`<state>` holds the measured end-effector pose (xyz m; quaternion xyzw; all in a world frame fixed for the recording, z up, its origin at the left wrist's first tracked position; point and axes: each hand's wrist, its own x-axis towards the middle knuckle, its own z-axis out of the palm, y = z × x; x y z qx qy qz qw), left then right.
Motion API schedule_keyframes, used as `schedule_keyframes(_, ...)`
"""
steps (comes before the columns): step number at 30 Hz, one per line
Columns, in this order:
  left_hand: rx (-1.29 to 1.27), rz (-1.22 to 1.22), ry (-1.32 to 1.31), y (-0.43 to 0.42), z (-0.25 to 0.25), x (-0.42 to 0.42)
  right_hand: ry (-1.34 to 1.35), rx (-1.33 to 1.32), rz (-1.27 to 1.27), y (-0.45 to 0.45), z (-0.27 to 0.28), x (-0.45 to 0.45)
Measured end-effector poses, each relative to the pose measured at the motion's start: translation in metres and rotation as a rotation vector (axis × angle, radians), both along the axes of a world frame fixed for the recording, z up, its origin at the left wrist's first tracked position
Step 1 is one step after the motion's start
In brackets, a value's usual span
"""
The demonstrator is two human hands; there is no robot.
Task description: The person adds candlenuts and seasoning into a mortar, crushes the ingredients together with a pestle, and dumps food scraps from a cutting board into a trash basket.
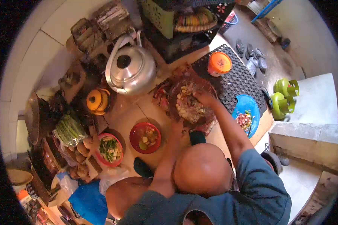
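A wide dark round dish (210,87), like a mortar, holds pale chunks and mashed food (187,108). Over the right part of this food is my right hand (204,98), fingers bent together; whatever they hold is too small to make out. Blurred at the near rim of the dish is my left hand (178,125), its fingers not clear. A red bowl (132,144) with food pieces sits left of my left forearm. Further left, a pink-rimmed bowl (120,159) contains green leaves and pale pieces. To the right, a blue plate (253,107) carries chopped reddish and green bits.
A metal kettle (139,73) and an orange-lidded pot (97,100) stand at the back left. An orange tub (220,63) is on a black textured mat (240,80). Wrapped green vegetables (69,129) lie far left; green gas cylinders (281,103) stand right. My knees are in front.
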<state>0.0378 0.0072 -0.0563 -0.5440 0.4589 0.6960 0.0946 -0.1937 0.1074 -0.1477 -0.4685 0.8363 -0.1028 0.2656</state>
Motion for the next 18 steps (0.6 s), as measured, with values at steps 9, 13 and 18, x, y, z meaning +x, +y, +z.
schedule_keyframes(9, -0.003, -0.098, 0.113, 0.003, -0.07, 0.007, -0.22, 0.124, -0.315, -0.022, 0.079, 0.059)
schedule_keyframes(13, -0.017, -0.088, 0.116, 0.006, -0.072, 0.011, -0.212, -0.378, 0.183, -0.023, 0.061, -0.031)
schedule_keyframes(18, -0.032, -0.066, 0.128, 0.005, -0.081, 0.009, 0.064, -0.001, -0.219, -0.042, 0.105, 0.022)
